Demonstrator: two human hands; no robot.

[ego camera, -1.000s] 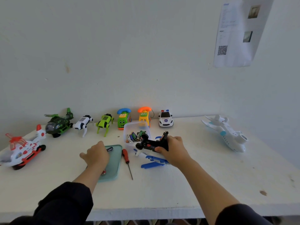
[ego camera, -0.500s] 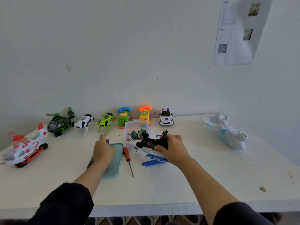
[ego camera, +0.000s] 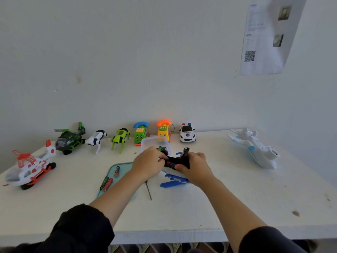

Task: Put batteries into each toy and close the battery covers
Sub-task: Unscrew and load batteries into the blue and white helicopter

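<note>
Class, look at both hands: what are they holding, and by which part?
Both grip the black toy: left hand at its left end, right hand at its right end.

Toy row [ego camera: 140, 133] behind tub [ego camera: 145, 143]; lid [ego camera: 111, 170] left w/ batteries [ego camera: 116, 171].

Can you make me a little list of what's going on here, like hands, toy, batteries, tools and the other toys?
left hand: grips the black toy at its wheel end
right hand: grips the black toy at the other end
batteries: three lie on the green tray, more in the clear box
tool: screwdriver on the table, partly under the left arm
blue part: lies under the black toy
other toys: two helicopters, two dogs, two phones, police car in a row; plane at right
</note>
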